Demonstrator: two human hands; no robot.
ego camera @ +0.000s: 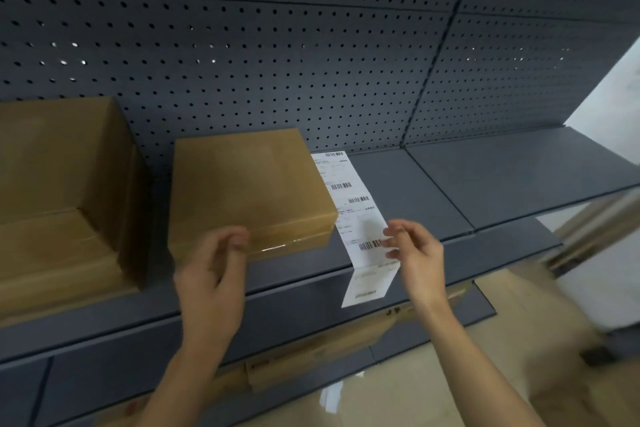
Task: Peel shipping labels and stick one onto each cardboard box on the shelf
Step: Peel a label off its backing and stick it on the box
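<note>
**Clerk:** Entry one, the hands?

**Checker:** The right hand [412, 246] was raised at the shelf's front. Its fingertips [394, 242] pinched the right edge of the strip [349, 204], next to a barcode. The left hand [214, 253] had its fingers curled in toward the thumb, in front of the near edge of the box [249, 184]. It was blurred, so I could not tell whether it held or touched anything.

**Clerk:** Entry two, the labels?

**Checker:** One white strip of labels with several barcodes lay flat on the shelf [502, 180], just to the right of the box. Its near end bent over the front lip and hung down.

**Clerk:** Entry three, the cartons?

**Checker:** The box was brown and closed, with clear tape on its front edge and no label visible on it. A big box [59, 156] stood to its left, with a gap between them. It was partly out of view.

**Clerk:** Entry four, the fixtures?

**Checker:** A grey pegboard [277, 45] stood behind the shelf. A lower shelf [481, 305] showed below, with cardboard [311, 354] under it.
</note>
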